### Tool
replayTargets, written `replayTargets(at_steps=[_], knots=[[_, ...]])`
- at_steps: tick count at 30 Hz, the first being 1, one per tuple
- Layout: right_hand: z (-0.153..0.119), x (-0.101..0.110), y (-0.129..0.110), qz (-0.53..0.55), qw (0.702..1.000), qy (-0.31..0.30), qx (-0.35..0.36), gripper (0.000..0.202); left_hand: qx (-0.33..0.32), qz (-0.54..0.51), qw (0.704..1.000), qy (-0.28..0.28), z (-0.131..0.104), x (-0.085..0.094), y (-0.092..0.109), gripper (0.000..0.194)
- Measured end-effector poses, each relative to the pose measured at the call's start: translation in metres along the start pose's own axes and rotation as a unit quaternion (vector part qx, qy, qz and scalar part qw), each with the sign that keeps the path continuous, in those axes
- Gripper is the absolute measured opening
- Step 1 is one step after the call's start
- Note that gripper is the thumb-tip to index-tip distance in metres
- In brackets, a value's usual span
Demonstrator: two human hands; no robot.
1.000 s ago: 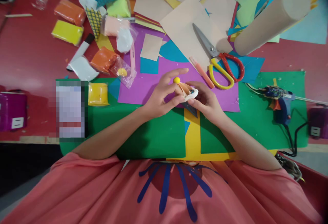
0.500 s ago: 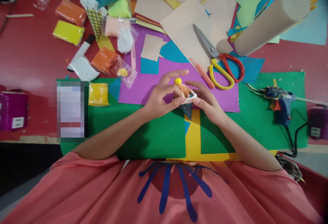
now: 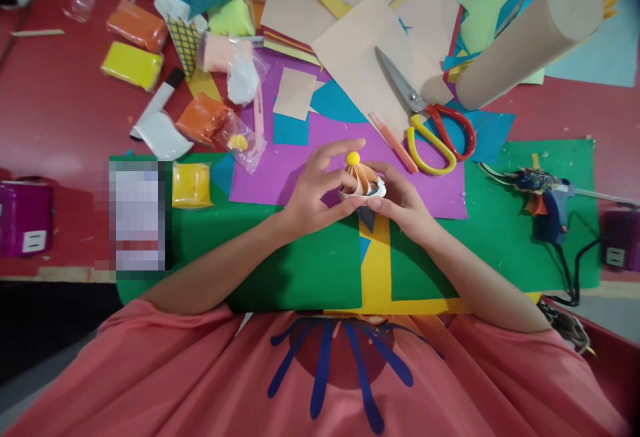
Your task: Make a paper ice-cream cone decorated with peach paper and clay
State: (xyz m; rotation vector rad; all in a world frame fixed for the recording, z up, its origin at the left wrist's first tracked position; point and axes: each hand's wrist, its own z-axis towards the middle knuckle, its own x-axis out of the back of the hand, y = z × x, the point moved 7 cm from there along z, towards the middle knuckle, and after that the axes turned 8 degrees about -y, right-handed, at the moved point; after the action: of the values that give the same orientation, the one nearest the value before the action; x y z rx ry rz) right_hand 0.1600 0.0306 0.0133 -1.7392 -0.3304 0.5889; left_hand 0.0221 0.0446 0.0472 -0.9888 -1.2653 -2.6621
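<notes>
Between my two hands is a small paper cone craft (image 3: 364, 180), with orange-and-cream folds, a yellow ball on top, a white rim and a dark point below. My left hand (image 3: 320, 190) grips its left side, thumb at the white rim and index finger stretched above. On the right side, my right hand (image 3: 403, 200) pinches the rim with the thumb; its other fingers are partly hidden behind the craft. Purple paper (image 3: 280, 177) and green sheets (image 3: 300, 264) lie under the hands.
Open scissors (image 3: 414, 98) and a pink pen (image 3: 393, 142) lie beyond my right hand. A glue gun (image 3: 550, 204) rests at right, near a cardboard tube (image 3: 525, 44). Clay packs (image 3: 191, 184) and patterned cones (image 3: 184, 37) are at left.
The craft has turned and tipped slightly, so its yellow ball sits a little farther right and more folds show. Both hands still hold it, with the right fingers shifted slightly.
</notes>
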Motion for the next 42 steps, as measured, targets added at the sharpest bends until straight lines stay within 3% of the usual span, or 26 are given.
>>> replayTargets(at_steps=[8,17,31,35,39,42], knots=[[0.000,0.001,-0.001,-0.023,1.000,0.014,0.008,0.056,-0.014,-0.015,1.000,0.006,-0.001,-0.002,0.004,0.016],[0.000,0.003,-0.001,0.028,0.999,0.005,0.022,0.056,0.006,-0.054,0.998,0.006,0.000,0.001,0.000,0.022],[0.000,0.004,-0.001,-0.023,0.999,0.032,0.019,0.056,0.033,-0.065,0.997,0.011,-0.001,-0.002,-0.001,0.026],[0.000,0.006,0.000,-0.023,0.999,0.048,0.012,0.057,0.036,-0.057,0.998,0.006,0.000,-0.003,-0.001,0.025],[0.000,0.009,0.000,-0.006,0.998,0.067,0.014,0.057,0.025,-0.050,0.998,0.036,-0.004,0.000,-0.003,0.022],[0.000,0.010,0.000,0.009,0.997,0.077,0.028,0.054,0.008,0.003,1.000,0.028,-0.007,0.000,-0.004,0.027]])
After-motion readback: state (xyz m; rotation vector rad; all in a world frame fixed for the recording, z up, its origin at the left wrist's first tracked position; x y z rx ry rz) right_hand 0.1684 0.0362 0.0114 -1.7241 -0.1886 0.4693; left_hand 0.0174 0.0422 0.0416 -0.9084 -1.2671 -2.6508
